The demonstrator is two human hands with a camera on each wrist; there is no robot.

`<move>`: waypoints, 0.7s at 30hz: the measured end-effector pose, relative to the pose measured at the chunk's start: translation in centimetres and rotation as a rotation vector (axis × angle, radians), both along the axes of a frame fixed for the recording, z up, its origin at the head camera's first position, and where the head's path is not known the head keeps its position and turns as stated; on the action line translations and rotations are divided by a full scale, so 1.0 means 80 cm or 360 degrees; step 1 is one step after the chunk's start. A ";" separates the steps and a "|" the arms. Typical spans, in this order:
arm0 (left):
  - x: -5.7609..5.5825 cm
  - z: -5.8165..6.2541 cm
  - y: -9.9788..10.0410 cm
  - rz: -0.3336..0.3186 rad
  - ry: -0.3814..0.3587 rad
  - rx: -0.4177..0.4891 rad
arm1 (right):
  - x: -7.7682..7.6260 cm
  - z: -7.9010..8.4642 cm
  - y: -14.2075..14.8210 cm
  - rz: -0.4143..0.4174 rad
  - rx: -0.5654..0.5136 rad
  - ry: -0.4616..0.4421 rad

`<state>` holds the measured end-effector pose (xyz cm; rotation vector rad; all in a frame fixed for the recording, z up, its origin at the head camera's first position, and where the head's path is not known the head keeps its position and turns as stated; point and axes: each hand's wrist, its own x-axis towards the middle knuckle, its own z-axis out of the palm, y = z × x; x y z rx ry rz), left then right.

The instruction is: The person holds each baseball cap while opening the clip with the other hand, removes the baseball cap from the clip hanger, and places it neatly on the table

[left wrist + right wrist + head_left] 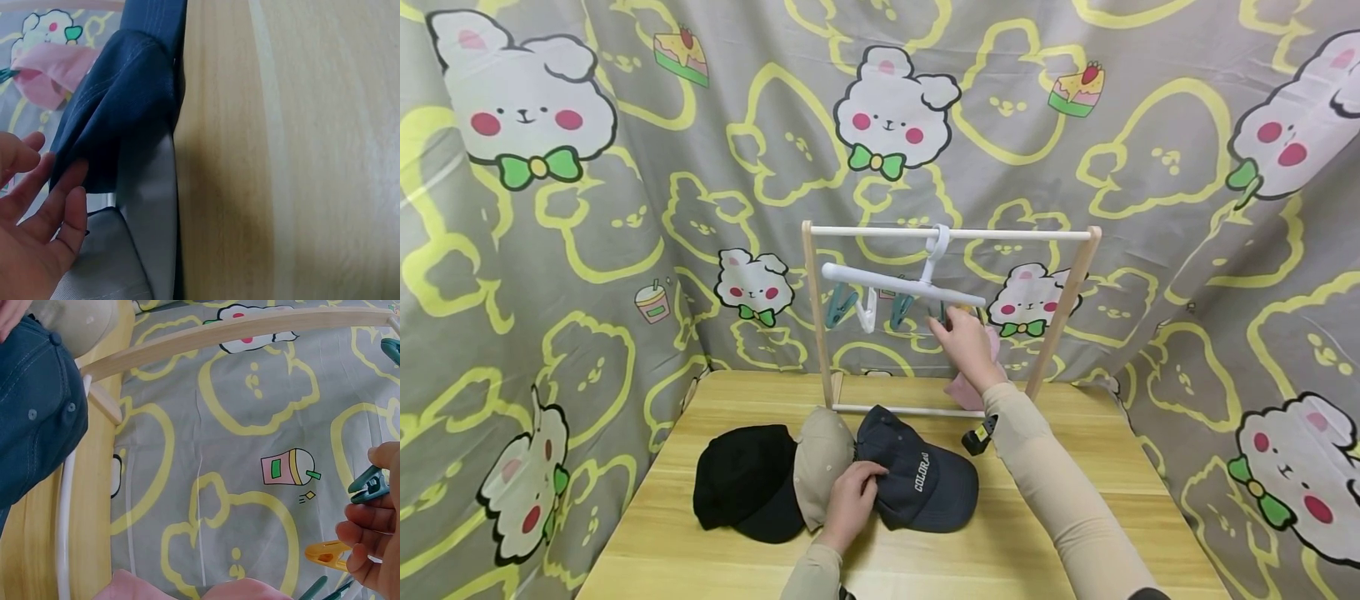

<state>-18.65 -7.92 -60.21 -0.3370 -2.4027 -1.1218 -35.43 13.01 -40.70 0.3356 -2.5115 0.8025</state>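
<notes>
My right hand (964, 343) pinches a green clip (370, 485) under the right part of a white hanger (895, 285). A yellow clip (328, 554) is close beside its fingers. My left hand (852, 500) reaches between a beige cap (822, 467) and a navy cap (934, 487) with white lettering. In the left wrist view, its loosely bent fingers touch the navy cap's edge, and part of the fingers is hidden there. A black cap (745, 479) lies left of the beige one. A pink cloth item (967, 392) hangs behind my right forearm, mostly hidden.
The hanger hooks over the top bar of a wooden rack (816, 317) at the table's back. A green clip (840, 306), a white clip (867, 311) and another green clip (901, 309) hang from its left part. A patterned curtain (700, 217) surrounds the wooden table (1075, 467).
</notes>
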 end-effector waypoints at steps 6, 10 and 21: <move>0.000 0.002 -0.002 0.0026 0.0051 0.0007 | -0.004 -0.002 0.000 -0.0012 -0.0013 -0.0001; 0.001 0.002 -0.003 0.0018 0.0038 0.0028 | -0.004 -0.002 0.000 -0.0001 -0.0015 0.0002; 0.001 0.008 -0.007 -0.0008 -0.0016 0.0077 | -0.003 -0.002 0.000 0.0001 -0.0015 0.0001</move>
